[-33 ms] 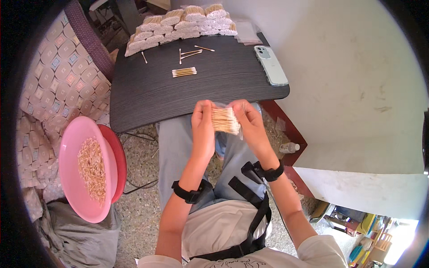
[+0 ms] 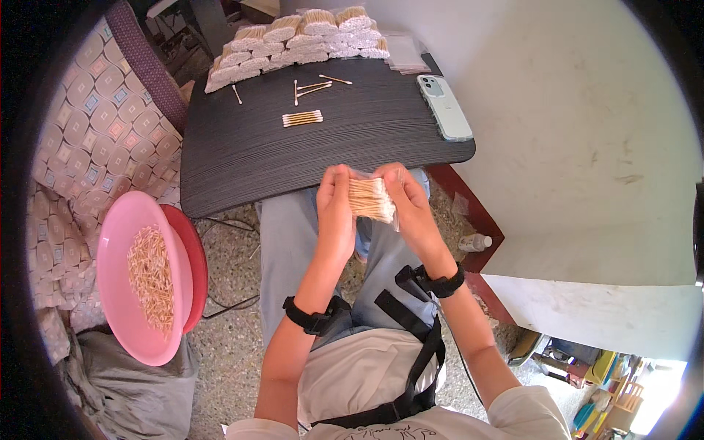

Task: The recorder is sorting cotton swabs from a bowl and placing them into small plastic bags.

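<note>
Beside the dark table (image 2: 238, 158), left hand (image 2: 334, 209) and right hand (image 2: 411, 203) reach forward, each grip pinching a swab-filled bag (image 2: 372, 200).

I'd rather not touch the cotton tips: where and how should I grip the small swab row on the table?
Probably mid-stick, from above, pinching its near and far edges: the swab row lies flat on the table, sticks running roughly left to right, white-tipped at both ends.
</note>
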Available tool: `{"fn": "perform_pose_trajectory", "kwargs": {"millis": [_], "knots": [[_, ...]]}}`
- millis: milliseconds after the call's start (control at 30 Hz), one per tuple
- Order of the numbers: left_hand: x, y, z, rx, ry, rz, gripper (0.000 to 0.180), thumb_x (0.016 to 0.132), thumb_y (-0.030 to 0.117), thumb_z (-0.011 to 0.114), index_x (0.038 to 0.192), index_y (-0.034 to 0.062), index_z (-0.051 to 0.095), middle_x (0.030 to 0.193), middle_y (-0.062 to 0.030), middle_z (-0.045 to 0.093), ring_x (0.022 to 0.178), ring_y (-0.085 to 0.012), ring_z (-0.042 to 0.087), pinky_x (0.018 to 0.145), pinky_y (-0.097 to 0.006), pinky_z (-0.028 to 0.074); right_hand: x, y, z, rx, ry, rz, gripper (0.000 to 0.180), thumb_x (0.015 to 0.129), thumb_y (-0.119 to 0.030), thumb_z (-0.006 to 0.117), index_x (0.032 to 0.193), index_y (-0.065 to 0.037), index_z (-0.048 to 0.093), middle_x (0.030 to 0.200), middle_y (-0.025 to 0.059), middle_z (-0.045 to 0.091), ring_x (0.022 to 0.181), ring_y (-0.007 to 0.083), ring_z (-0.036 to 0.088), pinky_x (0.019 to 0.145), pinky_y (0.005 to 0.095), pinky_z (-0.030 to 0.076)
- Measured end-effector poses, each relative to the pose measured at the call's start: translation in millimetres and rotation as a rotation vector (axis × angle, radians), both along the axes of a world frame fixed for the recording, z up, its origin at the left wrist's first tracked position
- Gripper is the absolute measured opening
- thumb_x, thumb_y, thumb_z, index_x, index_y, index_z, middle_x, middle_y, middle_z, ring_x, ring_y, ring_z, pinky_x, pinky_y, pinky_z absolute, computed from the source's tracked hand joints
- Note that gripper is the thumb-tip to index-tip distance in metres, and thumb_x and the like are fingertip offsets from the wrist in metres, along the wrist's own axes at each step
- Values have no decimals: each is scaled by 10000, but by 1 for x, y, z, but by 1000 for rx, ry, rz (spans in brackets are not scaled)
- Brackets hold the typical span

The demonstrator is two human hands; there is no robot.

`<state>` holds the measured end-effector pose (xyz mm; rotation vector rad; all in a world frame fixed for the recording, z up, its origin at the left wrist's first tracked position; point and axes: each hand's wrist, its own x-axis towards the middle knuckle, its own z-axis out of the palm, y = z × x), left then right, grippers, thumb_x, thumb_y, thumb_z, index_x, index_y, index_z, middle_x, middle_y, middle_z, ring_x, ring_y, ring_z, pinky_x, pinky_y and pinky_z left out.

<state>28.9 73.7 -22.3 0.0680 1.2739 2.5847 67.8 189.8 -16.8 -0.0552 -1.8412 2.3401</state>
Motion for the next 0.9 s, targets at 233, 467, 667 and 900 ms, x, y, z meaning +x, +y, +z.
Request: {"fn": "perform_pose_trajectory", "kwargs": {"millis": [233, 467, 667, 900], "knots": [[1, 0, -2, 206, -43, -140, 168, 985, 244, 443, 944, 87, 484, 834, 13, 491, 773, -68, 518, 710, -254, 447, 0, -3, -11, -626, -21, 383, 330, 958, -365, 469, 1127, -82, 481, 1062, 11, 545, 955, 105, 548, 826, 263, 455], [2, -2, -2, 171, -47, -133, 190, 987, 260, 439, 935, 84, 489, 836, 20, 493, 781, -64, 518, 703, -251, 445, 5, 0, 2, -513, -80, 372, 476, 917, -450, 501, 1189, -62, 460, 1127, 36, 531, 1042, 128, 534, 875, 287, 447], [-2, -11, 1, -208, 185, 104, 231, 991, 275, 429, 918, 68, 501, 838, -1, 533, 764, -71, 530, 702, -247, 451, 13, -1, 20, -14, -10, 211, 465, 913, -257, 579, 1284, -7, 454, 1198, 60, 545, 1081, 127, 526, 915, 270, 435], [0, -7, -1, -222, 255, 134, 274, 999, 301, 399, 926, 55, 495, 856, -13, 543, 757, -65, 534, 685, -218, 445, 17, 9, 19, 18, -31, 171, 445, 863, -119, 637, 1262, 31, 506, 1201, 82, 571, 1115, 140, 515, 951, 291, 417]]}}
